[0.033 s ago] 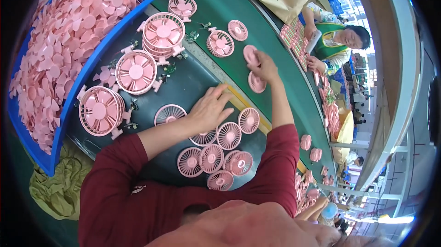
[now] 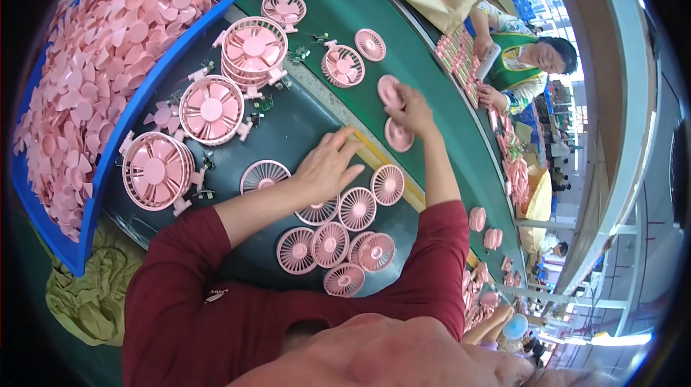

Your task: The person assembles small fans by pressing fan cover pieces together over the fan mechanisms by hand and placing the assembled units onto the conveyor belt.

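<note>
My right hand [image 2: 416,111] reaches over the green conveyor belt [image 2: 450,164]. Its curled fingers grip the rim of a round pink fan cover [image 2: 388,90], and a second fan cover [image 2: 398,135] lies just below those fingers. My left hand [image 2: 324,169] rests open on the dark work surface, fingers spread, fingertips by the yellow strip [image 2: 368,148]. Beneath and beside that wrist are several round slotted covers [image 2: 358,208], some overlapping. Pink fan housings with blades [image 2: 211,108] stand to the left, some stacked, with small green circuit boards attached by wires.
A blue bin [image 2: 85,239] heaped with pink fan blades [image 2: 122,49] fills the left side. More housings [image 2: 343,65] sit on the belt. Across it, a person in a green vest [image 2: 515,56] handles pink parts. Crumpled green cloth [image 2: 93,293] lies at lower left.
My right hand and the two fan covers by it have shifted slightly down and left. Other things have drifted only a touch in the picture. My left hand keeps its pose.
</note>
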`<act>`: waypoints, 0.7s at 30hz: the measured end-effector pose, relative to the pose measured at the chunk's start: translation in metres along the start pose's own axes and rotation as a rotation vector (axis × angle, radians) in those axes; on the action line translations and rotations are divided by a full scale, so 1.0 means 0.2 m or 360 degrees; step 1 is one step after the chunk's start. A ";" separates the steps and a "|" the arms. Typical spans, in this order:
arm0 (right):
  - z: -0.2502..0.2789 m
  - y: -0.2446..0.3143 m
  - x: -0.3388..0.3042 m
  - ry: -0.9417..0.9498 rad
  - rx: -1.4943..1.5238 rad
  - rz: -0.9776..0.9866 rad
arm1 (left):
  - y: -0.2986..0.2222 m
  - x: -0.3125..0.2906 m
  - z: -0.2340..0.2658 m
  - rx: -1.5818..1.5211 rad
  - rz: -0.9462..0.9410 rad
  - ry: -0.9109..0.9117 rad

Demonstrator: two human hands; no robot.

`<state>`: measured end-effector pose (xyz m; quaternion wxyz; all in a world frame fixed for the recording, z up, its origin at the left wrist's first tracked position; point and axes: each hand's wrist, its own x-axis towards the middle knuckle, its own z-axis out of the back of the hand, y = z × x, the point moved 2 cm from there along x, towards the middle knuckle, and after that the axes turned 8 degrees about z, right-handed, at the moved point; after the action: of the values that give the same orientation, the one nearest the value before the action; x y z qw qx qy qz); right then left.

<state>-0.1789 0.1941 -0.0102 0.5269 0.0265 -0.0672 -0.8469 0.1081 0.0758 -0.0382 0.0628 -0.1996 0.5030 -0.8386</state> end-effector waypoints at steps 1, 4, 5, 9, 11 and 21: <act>0.03 0.12 -0.09 0.0056 0.0029 -0.0032 | 0.01 0.00 0.01 0.0002 0.0023 -0.0003; 0.14 0.31 -0.37 0.0108 0.0241 0.0125 | -0.01 0.00 0.01 -0.0024 0.0037 0.0030; 0.19 0.37 -0.44 0.0066 0.0035 -0.0011 | 0.00 0.00 0.01 -0.0021 0.0054 0.0038; 0.45 0.44 -0.62 0.0125 0.0057 -0.0149 | -0.01 0.00 0.01 0.0012 0.0012 0.0045; 0.52 0.47 -0.67 0.0224 0.0114 -0.0017 | 0.00 0.00 0.00 0.0021 0.0001 0.0040; 0.29 0.25 0.07 0.0076 0.0644 -0.0001 | 0.00 -0.01 0.02 0.0051 0.0002 0.0058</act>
<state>-0.1468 0.1655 0.0538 0.5120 0.1520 -0.2234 -0.8154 0.1127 0.0730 -0.0368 0.0572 -0.1829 0.4907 -0.8500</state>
